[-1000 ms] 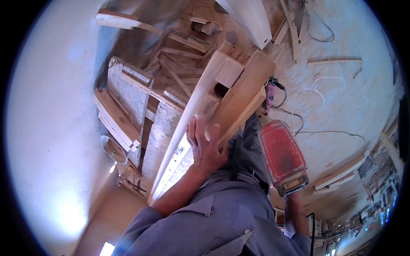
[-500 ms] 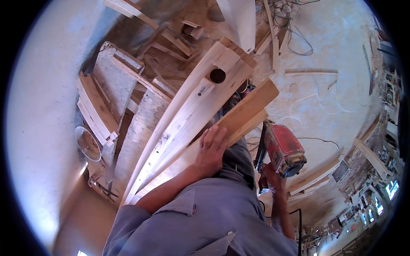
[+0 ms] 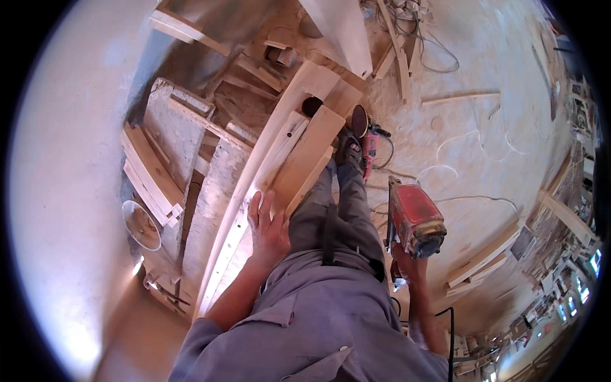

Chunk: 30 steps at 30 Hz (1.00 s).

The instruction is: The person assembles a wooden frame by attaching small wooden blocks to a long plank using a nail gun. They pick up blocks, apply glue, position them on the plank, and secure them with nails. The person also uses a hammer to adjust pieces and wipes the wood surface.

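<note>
My left hand (image 3: 268, 229) lies with fingers outstretched on the near end of a brown wooden plank (image 3: 310, 153). That plank rests along a longer pale wooden beam (image 3: 245, 191), which has a round dark hole near its far end. A thinner strip of wood (image 3: 310, 181) shows along the plank's right edge. At my right side, my right hand (image 3: 408, 262) is wrapped around the handle of a red nail gun (image 3: 417, 213), held off the wood. Its handle is mostly hidden by its body and my hand.
A red power tool with a round disc (image 3: 369, 153) lies beside my foot. Offcuts (image 3: 153, 169) and a pale slab (image 3: 213, 197) stand at left, near a white bucket (image 3: 141, 225). Cords (image 3: 474, 198) and boards (image 3: 484, 254) lie on the floor at right.
My left hand and the brown plank have moved left, bringing the plank over the pale beam. The disc tool by my foot has come into view. My right hand still holds the nail gun.
</note>
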Tool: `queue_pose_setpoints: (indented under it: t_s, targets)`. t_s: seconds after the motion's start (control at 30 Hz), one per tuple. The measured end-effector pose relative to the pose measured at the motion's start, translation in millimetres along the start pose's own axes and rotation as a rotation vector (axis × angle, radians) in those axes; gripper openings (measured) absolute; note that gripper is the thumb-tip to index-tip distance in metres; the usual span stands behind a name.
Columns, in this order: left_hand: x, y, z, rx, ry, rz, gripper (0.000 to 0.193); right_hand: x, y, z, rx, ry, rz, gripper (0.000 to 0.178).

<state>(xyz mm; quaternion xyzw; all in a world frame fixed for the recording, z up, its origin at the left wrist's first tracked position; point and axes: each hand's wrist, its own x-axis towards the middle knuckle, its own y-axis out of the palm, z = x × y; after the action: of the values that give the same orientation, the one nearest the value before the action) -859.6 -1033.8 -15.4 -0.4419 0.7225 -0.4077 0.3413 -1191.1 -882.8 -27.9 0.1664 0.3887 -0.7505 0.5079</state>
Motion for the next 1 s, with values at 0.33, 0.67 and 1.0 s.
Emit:
queue_pose_setpoints:
  t_s: [0.33,0.67,1.0]
  targets:
    - [49.5,-0.9,-11.1,0.14,-0.137,0.011,0.094,-4.7,14.7,21.6,0.126,-0.039,0.22,0.052]
    - [70.1,6.6,-6.9,0.181,-0.172,0.102,0.104,7.2,36.7,47.4,-0.131,-0.328,0.349,0.074]
    - [73.7,7.0,0.9,0.166,-0.156,0.154,0.102,32.4,41.0,85.3,-0.127,-0.493,0.457,0.073]
